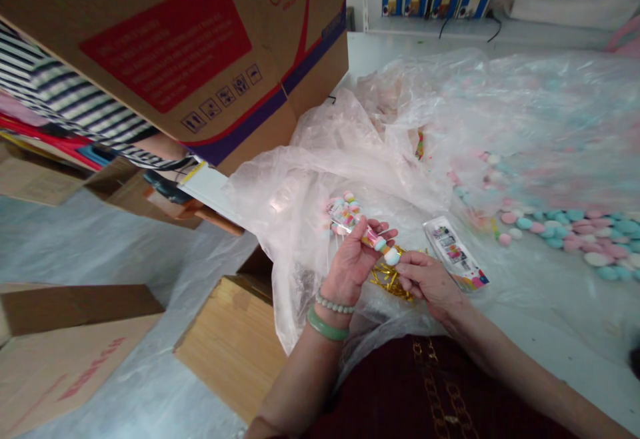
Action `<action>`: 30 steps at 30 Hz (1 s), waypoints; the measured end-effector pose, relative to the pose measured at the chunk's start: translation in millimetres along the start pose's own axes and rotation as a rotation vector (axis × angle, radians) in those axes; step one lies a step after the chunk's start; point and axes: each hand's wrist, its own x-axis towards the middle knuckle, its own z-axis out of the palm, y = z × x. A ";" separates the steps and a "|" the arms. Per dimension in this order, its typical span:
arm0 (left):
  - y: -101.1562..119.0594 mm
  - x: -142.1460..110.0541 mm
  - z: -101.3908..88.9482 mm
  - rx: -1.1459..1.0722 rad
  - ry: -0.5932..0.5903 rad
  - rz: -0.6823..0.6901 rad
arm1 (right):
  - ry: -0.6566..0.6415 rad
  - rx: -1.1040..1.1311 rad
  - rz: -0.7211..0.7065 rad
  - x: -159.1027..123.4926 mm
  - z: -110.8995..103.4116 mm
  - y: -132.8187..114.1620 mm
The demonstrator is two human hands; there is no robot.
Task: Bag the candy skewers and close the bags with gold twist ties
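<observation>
Left hand (353,262) is gripping a clear tube (363,231) filled with pastel balls, its fingers closing around the tube's middle and their tips showing beyond it. The tube is lying slantwise across the fingers, apparently so that its lower end stays exposed. Right hand (425,282) is meeting that end, its fingers (407,267) pinching close to a white-and-blue ball (392,256), though the exact contact is partly hidden. Both hands are working low over a crumpled clear plastic sheet (320,182), which appears to be keeping the small pieces gathered.

Just below the right fingers, a tangle of gold twist ties (390,279) is lying within easy reach. Beyond those fingers, a printed card packet (455,253) is resting on the plastic, and further out a spread of pastel discs (575,232) is lying. Overhead, beyond the left fingers, a cardboard carton (175,45) is tilting into view.
</observation>
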 end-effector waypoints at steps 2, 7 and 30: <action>-2.0 0.0 1.8 0.010 0.015 -0.009 | 0.123 -0.290 -0.143 -2.6 2.9 -2.2; -10.2 -0.2 8.6 0.014 0.011 -0.020 | 0.274 -0.776 -0.399 -4.8 6.6 2.6; 12.8 -4.5 9.9 0.067 0.020 0.154 | 0.329 -0.841 -0.501 1.7 8.8 0.9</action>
